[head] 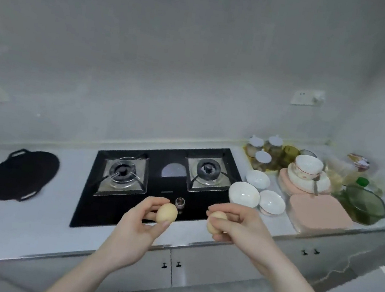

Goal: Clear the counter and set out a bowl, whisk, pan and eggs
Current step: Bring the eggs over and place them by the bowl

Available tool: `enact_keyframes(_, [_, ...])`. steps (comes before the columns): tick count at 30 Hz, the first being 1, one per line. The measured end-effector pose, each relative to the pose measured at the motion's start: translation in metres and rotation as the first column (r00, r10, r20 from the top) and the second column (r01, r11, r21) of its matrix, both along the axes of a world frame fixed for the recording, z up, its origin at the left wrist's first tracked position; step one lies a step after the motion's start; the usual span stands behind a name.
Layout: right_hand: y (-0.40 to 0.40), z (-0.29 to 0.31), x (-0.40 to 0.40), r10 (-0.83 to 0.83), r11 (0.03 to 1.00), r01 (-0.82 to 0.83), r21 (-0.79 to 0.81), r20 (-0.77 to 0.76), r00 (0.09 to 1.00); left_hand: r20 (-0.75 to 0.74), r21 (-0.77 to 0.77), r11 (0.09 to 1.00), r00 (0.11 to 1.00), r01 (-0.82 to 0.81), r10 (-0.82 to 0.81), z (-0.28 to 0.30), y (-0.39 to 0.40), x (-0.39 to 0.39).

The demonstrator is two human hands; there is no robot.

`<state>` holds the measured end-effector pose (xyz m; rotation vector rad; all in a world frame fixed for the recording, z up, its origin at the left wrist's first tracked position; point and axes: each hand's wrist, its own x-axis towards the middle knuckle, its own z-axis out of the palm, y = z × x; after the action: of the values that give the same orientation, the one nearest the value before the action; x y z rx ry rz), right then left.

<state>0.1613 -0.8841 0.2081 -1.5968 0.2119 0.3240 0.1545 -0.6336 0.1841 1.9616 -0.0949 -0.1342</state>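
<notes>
My left hand [142,223] pinches one beige egg [166,213] between thumb and fingers above the front of the black gas hob [156,187]. My right hand [242,227] grips two beige eggs [216,221], one above the other, partly hidden by its fingers. A black pan [20,175] with two handles lies on the white counter [26,226] at the left. Three white bowls [244,194] stand just right of the hob. No whisk shows.
Right of the bowls lie pink pads [320,212], stacked dishes with a spoon [306,173], a green mesh strainer [364,206], lidded jars [264,149] and bags. Cabinet doors [169,266] run under the counter's front edge. A wall socket [302,98] sits above.
</notes>
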Motion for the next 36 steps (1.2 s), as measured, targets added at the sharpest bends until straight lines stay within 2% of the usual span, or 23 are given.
enact_keyframes(6, [0.143,0.002,0.012,0.272,0.962,-0.272,-0.015,0.034,0.962,0.029,0.032,0.962,0.962,-0.271,0.270,-0.003,0.134,-0.049])
enact_keyframes(19, [0.420,-0.013,-0.028,0.578,0.816,-0.577,-0.034,0.021,0.816,0.020,0.034,0.791,0.791,-0.611,0.611,-0.023,0.378,-0.165])
enact_keyframes(27, [0.503,-0.029,-0.008,0.678,0.733,-0.677,-0.072,0.002,0.735,-0.031,0.037,0.671,0.670,-0.741,0.741,-0.044,0.445,-0.181])
enact_keyframes(36, [0.580,-0.053,0.048,0.762,0.644,-0.758,-0.098,0.000,0.647,-0.127,0.070,0.534,0.524,-0.842,0.842,-0.066,0.505,-0.160])
